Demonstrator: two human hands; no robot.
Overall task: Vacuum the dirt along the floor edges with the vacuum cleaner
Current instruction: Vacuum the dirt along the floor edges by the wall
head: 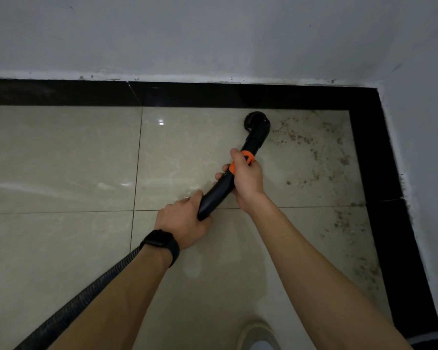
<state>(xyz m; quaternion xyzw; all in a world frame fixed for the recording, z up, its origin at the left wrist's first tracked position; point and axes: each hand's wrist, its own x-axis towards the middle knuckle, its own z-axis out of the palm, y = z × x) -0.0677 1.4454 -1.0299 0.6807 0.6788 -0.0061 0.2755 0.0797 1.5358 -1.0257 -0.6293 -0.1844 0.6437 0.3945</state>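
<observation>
Both grips are holding the vacuum wand (216, 197). The left grip (185, 223) is curling round the wand's rear end, where the ribbed hose (68, 309) is joining it, and the right grip (245, 178) is wrapping round the wand further forward, at the orange collar (232, 168), with the thumb lying over the top. The wand is angling up and to the right, away from the person. Its brush nozzle (257, 122) is sitting on the floor (61, 160) just beside the black skirting (61, 93) at the foot of the far wall (213, 34). Whether the bristles are touching the skirting cannot be told. Brown dirt (296, 140) is lying scattered immediately to the right of the nozzle, filling the corner, and more specks are running down along the right-hand skirting. The hose is trailing back under the left forearm towards the lower left edge of the view. A dark wristwatch (161, 242) is sitting on the left wrist, and a thin ring (187, 197) is showing on a finger of the same grip. A pale rounded object (256, 334) is showing at the bottom edge, too cropped to identify. The glossy beige tiles are reflecting light at the left.
</observation>
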